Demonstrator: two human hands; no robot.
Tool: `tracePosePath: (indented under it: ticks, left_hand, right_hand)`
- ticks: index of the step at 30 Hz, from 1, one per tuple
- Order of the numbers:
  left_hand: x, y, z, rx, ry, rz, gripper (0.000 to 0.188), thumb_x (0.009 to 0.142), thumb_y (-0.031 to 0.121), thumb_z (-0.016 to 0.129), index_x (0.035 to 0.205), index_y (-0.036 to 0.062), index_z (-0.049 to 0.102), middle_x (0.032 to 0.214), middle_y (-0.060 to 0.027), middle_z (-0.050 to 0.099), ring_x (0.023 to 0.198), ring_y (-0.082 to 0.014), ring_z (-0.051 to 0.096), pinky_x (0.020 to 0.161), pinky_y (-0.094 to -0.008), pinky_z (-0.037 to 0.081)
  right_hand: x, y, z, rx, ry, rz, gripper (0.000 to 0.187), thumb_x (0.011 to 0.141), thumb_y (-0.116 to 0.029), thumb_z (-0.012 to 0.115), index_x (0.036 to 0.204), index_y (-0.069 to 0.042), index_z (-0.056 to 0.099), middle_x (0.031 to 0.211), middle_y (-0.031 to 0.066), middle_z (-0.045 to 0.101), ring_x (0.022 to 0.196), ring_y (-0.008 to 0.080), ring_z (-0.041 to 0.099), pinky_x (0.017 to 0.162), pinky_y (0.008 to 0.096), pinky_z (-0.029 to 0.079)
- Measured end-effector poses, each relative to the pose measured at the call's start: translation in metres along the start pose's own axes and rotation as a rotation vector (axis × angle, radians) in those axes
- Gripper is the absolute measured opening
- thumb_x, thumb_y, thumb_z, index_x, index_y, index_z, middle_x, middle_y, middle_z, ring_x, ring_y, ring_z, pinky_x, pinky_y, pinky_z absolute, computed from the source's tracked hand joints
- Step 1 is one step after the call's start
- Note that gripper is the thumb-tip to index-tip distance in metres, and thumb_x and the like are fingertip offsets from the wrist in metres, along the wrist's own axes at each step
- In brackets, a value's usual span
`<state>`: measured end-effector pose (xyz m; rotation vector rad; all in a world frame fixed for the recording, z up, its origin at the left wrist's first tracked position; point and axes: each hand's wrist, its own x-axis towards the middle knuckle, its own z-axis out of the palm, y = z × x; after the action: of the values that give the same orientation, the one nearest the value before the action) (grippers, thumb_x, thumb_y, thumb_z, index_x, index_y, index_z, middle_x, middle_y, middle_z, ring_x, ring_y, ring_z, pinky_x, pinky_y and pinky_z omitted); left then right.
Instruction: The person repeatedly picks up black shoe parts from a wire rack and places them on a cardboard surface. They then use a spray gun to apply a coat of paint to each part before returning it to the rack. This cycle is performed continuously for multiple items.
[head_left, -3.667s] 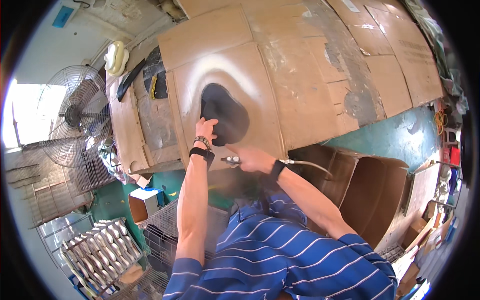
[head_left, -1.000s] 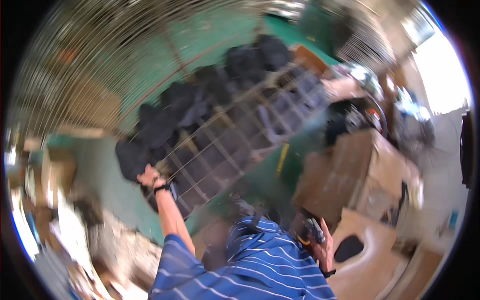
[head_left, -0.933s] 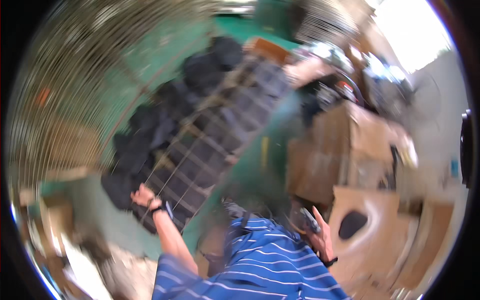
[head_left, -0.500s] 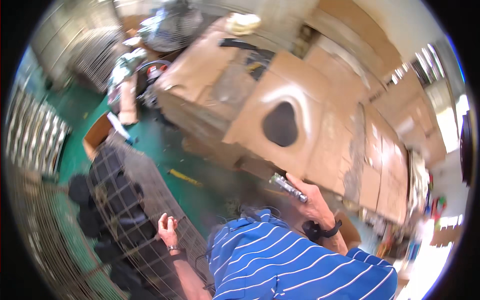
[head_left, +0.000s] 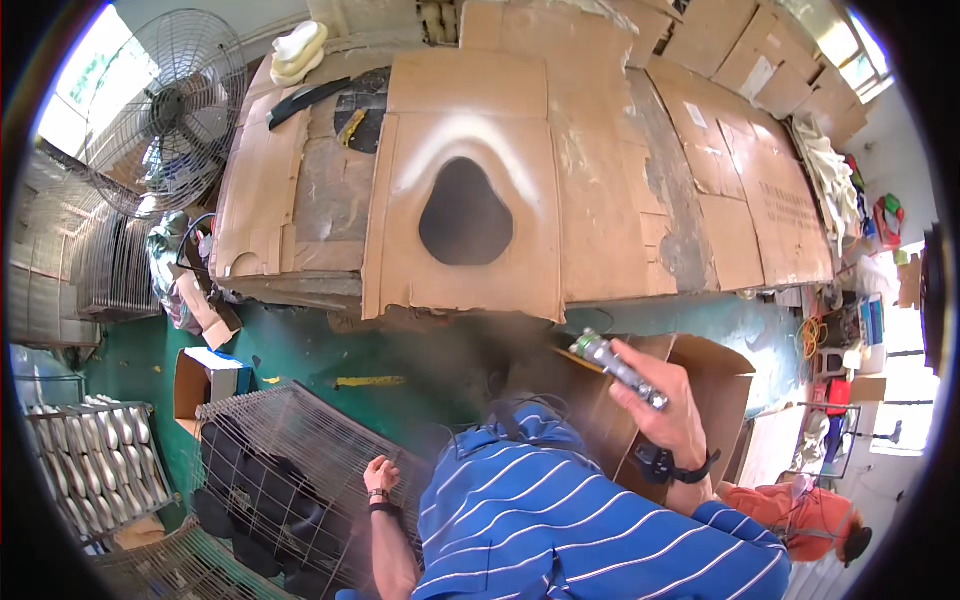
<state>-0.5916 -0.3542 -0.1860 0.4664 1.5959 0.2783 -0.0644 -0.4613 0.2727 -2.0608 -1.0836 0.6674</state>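
My right hand is wrapped round a silver, cylinder-shaped metal tool with a greenish end; it hangs in front of the near edge of a cardboard-covered table. On the table's cardboard, a dark rounded-triangle patch has a white powdery band arching over it; whether it is a hole or a flat piece I cannot tell. My left hand, fingers curled in with nothing visible in them, hovers beside a wire basket holding black curved pieces.
A large wire fan stands at the far left. A rack of pale oval pieces is at the left. An open cardboard box lies by my right arm. At the lower right is a person in orange.
My view has turned, so the table now lies straight across ahead. The tool stays in my right hand. My left hand stays curled beside the wire basket.
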Motion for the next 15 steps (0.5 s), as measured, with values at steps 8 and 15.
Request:
tracePosePath:
  ticks: [8,15]
  left_hand:
    - [-0.015,0.036,0.048,0.102,0.046,0.013,0.041,0.091,0.011,0.065,0.129,0.0009,0.055,0.097,-0.0121,0.068,0.073,-0.0241,0.068,0.060,-0.0406,0.058]
    - [0.023,0.049,0.060,-0.040,-0.155,0.037,0.042,0.086,0.009,0.068,0.126,-0.0007,0.059,0.091,-0.0114,0.070,0.070,-0.0221,0.068,0.058,-0.0375,0.057]
  right_hand:
    - [0.054,0.013,0.001,0.106,0.124,-0.091,0.053,0.082,0.003,0.071,0.133,0.001,0.057,0.102,0.0193,0.069,0.085,0.0312,0.068,0.078,0.0337,0.052]
    - [0.051,0.029,-0.009,0.089,0.278,-0.010,0.050,0.082,0.001,0.070,0.131,0.001,0.060,0.098,0.0182,0.069,0.080,0.0287,0.067,0.075,0.0325,0.052]
